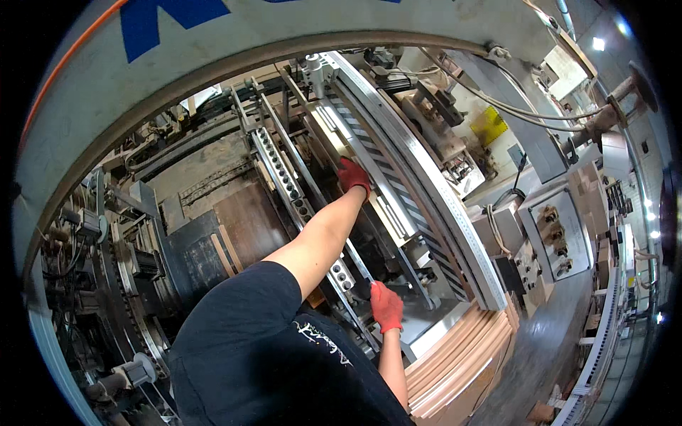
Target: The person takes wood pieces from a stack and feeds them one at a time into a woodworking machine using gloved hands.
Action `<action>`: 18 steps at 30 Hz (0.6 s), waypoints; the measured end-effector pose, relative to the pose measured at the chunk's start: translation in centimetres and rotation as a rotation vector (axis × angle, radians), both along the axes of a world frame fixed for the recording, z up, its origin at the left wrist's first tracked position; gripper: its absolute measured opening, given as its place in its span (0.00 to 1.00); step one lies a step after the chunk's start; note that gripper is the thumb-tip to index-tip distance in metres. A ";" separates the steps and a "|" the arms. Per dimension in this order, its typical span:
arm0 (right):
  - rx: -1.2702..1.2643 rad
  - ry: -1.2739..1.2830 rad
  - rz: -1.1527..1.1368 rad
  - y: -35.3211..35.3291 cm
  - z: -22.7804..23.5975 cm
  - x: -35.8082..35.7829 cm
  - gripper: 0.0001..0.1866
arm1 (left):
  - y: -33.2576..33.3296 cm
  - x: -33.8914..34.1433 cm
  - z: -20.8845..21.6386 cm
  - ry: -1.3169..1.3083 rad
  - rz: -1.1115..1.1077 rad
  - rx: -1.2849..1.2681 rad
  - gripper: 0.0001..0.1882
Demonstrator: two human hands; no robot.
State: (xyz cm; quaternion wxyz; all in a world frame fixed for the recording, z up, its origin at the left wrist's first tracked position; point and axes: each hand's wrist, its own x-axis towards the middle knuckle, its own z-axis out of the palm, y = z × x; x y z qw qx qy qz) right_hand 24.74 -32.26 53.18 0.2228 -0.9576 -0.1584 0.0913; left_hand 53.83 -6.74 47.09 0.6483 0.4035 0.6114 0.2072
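My left hand, in a red glove, reaches far into a woodworking machine. It lies against the edge of a long pale strip beside a striped rail; its fingertips are partly hidden. Closer to me, my right hand, also red-gloved, is closed at the lower end of a thin metal bar. What sits inside its fingers cannot be made out. Left of both hands runs a metal rail with a row of dark round rollers.
Long thin wooden strips are stacked by the lower right. A long silver beam with a scale crosses beyond my hands. Two loose wooden strips lie on the machine bed. A curved grey frame arches overhead. A control box stands at right.
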 end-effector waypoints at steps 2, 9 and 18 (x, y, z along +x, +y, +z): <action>-0.012 0.027 -0.013 -0.4 -0.3 -0.2 0.22 | -0.9 1.0 -1.6 -0.012 0.018 0.039 0.38; 0.058 -0.026 -0.047 -0.8 -0.3 -0.1 0.19 | 1.5 3.4 -8.5 -0.175 -0.182 -0.249 0.37; 1.310 -0.024 -0.552 0.6 -2.3 8.5 0.11 | 0.1 -20.6 2.4 -0.892 -0.702 -0.533 0.16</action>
